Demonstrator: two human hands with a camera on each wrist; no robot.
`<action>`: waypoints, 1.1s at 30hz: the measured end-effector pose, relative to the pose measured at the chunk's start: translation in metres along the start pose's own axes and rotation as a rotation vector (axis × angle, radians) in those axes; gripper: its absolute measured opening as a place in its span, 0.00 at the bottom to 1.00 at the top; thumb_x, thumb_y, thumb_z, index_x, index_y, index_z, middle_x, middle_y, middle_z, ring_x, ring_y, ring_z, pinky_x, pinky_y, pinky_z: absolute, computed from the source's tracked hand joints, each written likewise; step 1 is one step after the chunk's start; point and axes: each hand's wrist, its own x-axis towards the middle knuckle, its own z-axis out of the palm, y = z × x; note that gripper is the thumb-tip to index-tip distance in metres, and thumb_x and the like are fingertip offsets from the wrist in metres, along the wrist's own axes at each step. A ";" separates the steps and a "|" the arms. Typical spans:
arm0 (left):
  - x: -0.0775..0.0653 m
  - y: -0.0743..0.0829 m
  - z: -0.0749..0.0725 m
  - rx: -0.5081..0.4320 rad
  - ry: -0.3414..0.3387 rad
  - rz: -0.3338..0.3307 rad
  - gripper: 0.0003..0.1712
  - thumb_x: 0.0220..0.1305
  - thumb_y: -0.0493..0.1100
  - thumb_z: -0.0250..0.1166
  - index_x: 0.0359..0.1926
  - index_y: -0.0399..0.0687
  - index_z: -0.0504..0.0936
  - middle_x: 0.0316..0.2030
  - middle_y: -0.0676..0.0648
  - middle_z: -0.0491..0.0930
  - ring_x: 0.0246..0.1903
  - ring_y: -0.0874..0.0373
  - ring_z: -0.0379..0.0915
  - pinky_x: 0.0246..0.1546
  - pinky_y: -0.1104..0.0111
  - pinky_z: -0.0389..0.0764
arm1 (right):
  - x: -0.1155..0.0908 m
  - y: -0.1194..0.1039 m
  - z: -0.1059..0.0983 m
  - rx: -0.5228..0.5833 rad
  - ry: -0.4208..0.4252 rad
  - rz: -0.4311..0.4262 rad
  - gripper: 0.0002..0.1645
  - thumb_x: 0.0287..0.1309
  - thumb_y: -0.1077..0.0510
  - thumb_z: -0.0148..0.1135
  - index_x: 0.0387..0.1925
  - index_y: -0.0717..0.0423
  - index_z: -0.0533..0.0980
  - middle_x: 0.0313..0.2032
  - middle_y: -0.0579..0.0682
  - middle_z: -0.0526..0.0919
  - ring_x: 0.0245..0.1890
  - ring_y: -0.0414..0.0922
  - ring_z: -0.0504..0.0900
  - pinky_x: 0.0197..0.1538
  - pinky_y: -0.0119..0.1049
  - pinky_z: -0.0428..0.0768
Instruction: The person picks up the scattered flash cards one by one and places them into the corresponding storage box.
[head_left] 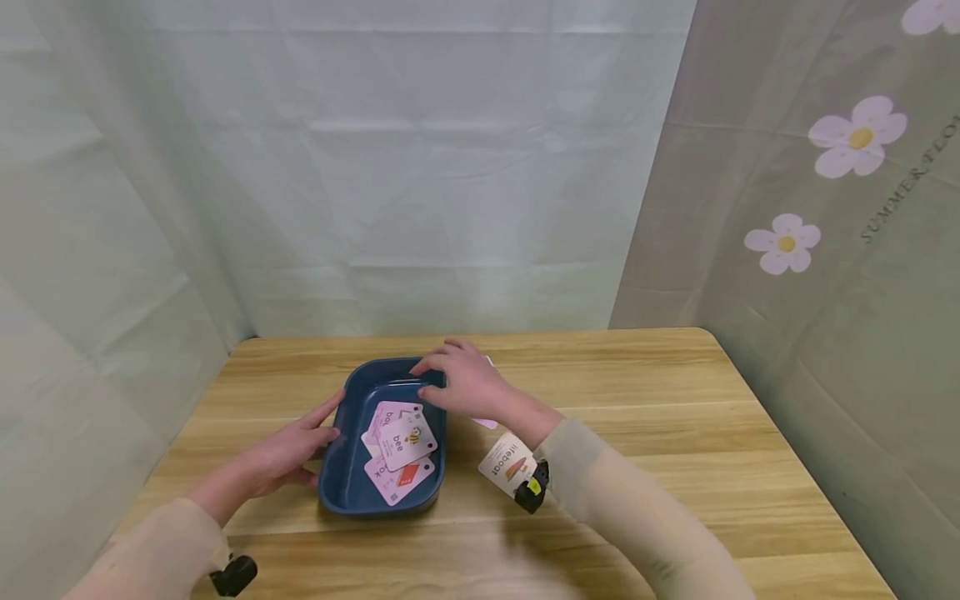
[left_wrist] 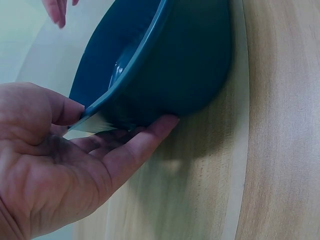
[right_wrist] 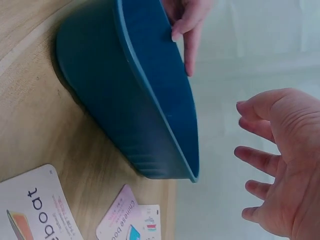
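Note:
A dark blue plastic bin (head_left: 352, 467) stands on the table, holding several word cards; on top is a white card marked "bee" (head_left: 399, 446). My left hand (head_left: 288, 450) grips the bin's left side, the thumb at the rim and the fingers against the outer wall, as the left wrist view shows. Over the bin's right rim hovers my right hand (head_left: 468, 383), fingers spread and loosely bent, nothing between them. On the table right of the bin lies a "lifeboat" card (head_left: 504, 460). Nearby, a pinkish card (right_wrist: 117, 215) overlaps another one, mostly hidden by my right hand in the head view.
The wooden table (head_left: 637, 467) has rounded far corners. A pale cloth curtain (head_left: 420, 167) hangs behind it and along both sides, printed with flowers at the right. A small black camera (head_left: 531, 492) sits at my right cuff, near the lifeboat card.

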 end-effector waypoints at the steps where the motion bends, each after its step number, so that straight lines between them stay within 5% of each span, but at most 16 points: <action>1: 0.000 0.000 0.000 -0.003 0.000 0.000 0.41 0.81 0.42 0.45 0.82 0.67 0.33 0.75 0.22 0.43 0.62 0.31 0.66 0.35 0.53 0.81 | 0.000 0.001 -0.001 0.006 0.004 -0.003 0.21 0.68 0.45 0.63 0.59 0.40 0.82 0.65 0.45 0.77 0.76 0.55 0.57 0.74 0.56 0.55; 7: 0.000 0.000 -0.001 -0.010 0.001 -0.009 0.41 0.81 0.42 0.45 0.82 0.68 0.33 0.76 0.22 0.41 0.66 0.27 0.61 0.38 0.53 0.83 | -0.004 0.005 -0.009 0.034 0.027 -0.017 0.20 0.68 0.46 0.63 0.59 0.40 0.82 0.65 0.45 0.77 0.75 0.56 0.59 0.75 0.53 0.54; 33: 0.003 -0.001 -0.001 -0.009 -0.002 -0.005 0.41 0.81 0.42 0.45 0.82 0.67 0.33 0.75 0.23 0.44 0.58 0.35 0.69 0.35 0.54 0.80 | -0.042 0.041 -0.036 0.114 0.111 0.026 0.22 0.68 0.50 0.64 0.62 0.46 0.80 0.64 0.46 0.77 0.75 0.56 0.57 0.73 0.58 0.57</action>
